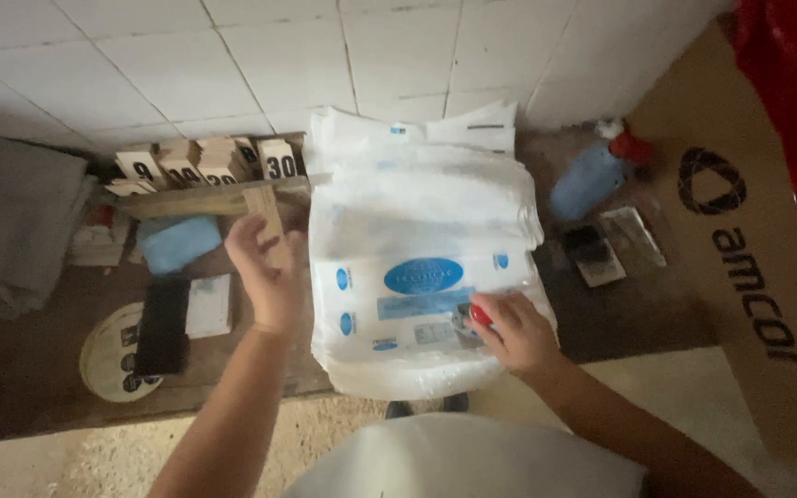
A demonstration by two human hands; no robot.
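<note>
Two hands: both of the person's bare hands reached over a low dark wooden shelf [601, 318], seen from above.
Right hand [514, 332]: fingers curled down, pressing a small red-capped object [480, 314] against the lower right of the stack; whether it was truly gripped could not be told.
Left hand [269, 272]: raised just left of the stack, fingers loosely spread, touching a pale wooden block [267, 221] without closing on it.
Stack: thick pile of clear-white plastic bags with blue oval prints [422, 277], lying flat on the shelf between the hands, its front edge overhanging.
Left side: black flat rectangular object [162, 325], round cream disc [103, 355], blue cloth [177, 242], grey folded fabric [16, 217].
Right side: blue bottle with red top [594, 175], brown cardboard box [749, 249].
Back: wooden numbered blocks [205, 164] against a white tiled wall [232, 55].
</note>
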